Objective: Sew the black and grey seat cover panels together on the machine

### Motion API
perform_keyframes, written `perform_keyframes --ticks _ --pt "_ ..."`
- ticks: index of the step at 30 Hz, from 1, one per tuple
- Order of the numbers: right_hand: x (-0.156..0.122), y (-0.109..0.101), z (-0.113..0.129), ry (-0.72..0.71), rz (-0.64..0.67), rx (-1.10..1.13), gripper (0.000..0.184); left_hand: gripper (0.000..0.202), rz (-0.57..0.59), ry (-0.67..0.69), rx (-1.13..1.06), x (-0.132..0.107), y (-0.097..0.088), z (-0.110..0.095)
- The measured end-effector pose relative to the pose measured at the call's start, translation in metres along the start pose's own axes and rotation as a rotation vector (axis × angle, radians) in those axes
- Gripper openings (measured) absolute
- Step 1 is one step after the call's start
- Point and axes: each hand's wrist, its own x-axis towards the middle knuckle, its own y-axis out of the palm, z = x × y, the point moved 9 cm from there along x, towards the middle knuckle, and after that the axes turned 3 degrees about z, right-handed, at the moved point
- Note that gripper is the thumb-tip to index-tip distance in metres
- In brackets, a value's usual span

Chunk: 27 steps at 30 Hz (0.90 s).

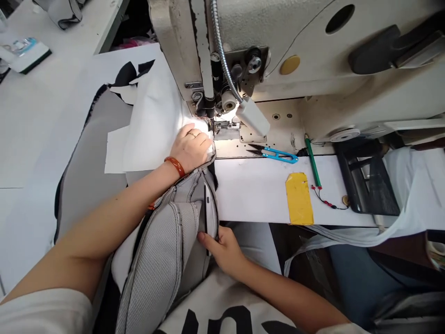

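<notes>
A grey textured fabric piece with dark edging and several sewn panels, possibly a bag, (156,260) hangs over the table's front edge into my lap. My left hand (191,146) presses on its upper end beside the presser foot (225,126) of a sewing machine, fingers bent and close together around the seam edge. Its fingertips are partly hidden. Lower down, my right hand (224,248) grips the edge of the same piece, thumb on top and fingers behind. White sheet material (153,125) lies left of my left hand, over a flat grey part of the work.
The cream sewing machine (278,83) fills the upper right, its lamp (253,116) lighting the needle area. Right of it lie blue thread snips (280,155), a green pencil (313,162), a yellow card (299,198) and a black tray (361,185). White strips (347,234) hang over the edge.
</notes>
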Motion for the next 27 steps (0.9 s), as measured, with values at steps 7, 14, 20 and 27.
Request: perform_keyframes --ticks 7,14,20,27 --pt "0.002 -0.012 0.002 0.023 -0.06 -0.008 0.044 0.022 -0.151 -0.025 0.067 0.005 0.002 0.002" --pt "-0.021 -0.038 0.001 0.093 -0.149 0.042 0.051 0.026 -0.036 0.039 0.091 -0.002 -0.004 -0.012" --pt "-0.04 -0.044 -0.017 0.192 -0.087 -0.063 0.06 0.026 0.059 0.002 -0.058 -0.004 -0.008 -0.014" --pt "0.007 -0.001 -0.043 0.066 -0.005 -0.267 0.056 0.033 0.224 0.073 -0.082 0.009 0.009 0.008"
